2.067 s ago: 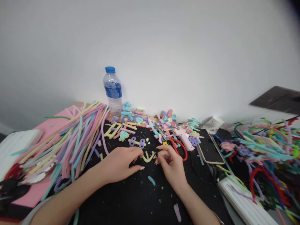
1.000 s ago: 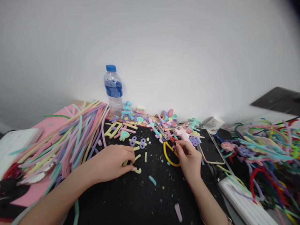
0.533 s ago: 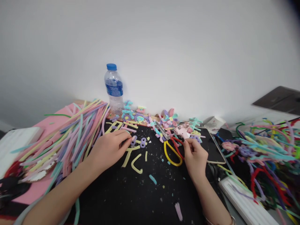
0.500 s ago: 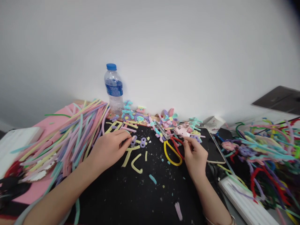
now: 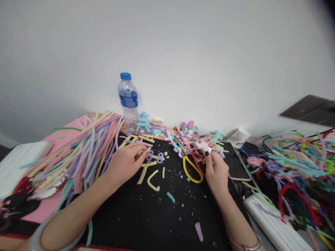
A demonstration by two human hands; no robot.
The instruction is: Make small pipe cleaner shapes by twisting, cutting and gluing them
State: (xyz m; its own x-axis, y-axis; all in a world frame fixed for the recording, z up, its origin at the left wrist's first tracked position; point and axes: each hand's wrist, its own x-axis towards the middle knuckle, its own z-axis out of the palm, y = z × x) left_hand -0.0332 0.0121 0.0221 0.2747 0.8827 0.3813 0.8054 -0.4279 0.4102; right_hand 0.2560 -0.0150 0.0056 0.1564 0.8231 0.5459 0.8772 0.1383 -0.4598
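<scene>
I see the right hand (image 5: 218,172) closed on the glue gun (image 5: 203,145), the left hand (image 5: 127,162) curled beside purple rings (image 5: 159,158), its hold unclear, and wide room on the mat (image 5: 141,219) to its near edge.

A pale wall (image 5: 183,62) bears a dark panel (image 5: 311,109).

Both forearms extend from the lower corners, converging forward. Left hand (image 5: 128,161): back uppermost, fingers bent, thumb reaching toward the index fingertip; whether they meet is unclear. Right hand (image 5: 217,171): fingers curled in a grip, dark-nailed thumb pointing forward.
</scene>
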